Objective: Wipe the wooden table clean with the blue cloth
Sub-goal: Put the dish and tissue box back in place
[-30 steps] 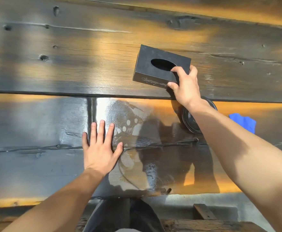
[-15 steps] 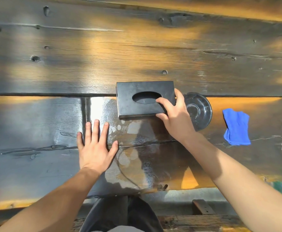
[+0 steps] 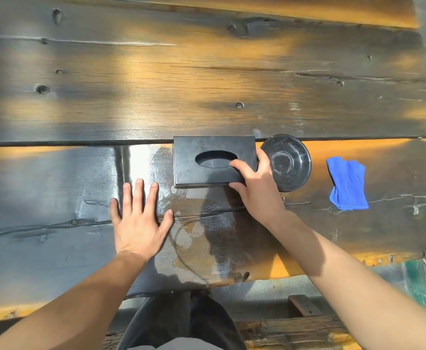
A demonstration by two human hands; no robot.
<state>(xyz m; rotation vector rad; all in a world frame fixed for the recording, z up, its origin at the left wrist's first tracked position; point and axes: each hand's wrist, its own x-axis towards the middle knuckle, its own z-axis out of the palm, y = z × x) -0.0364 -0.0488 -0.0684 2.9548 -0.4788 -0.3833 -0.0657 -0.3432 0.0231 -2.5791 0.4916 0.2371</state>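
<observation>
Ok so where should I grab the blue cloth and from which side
Take the blue cloth at its near, narrower end, coming from above with the right hand. It lies flat and folded on the wooden table, so there is no raised edge; pinching down and gathering the layers probably works best. That hand rests on the black tissue box, the round dish lying between.

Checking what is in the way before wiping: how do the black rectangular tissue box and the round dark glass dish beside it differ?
The black rectangular tissue box is opaque with an oval slot on top; the round dark glass dish is see-through and shallow. The right hand grips the box; whether it touches the dish is unclear. The box sits left of the dish. Both rest on the wooden table at the plank seam.
</observation>
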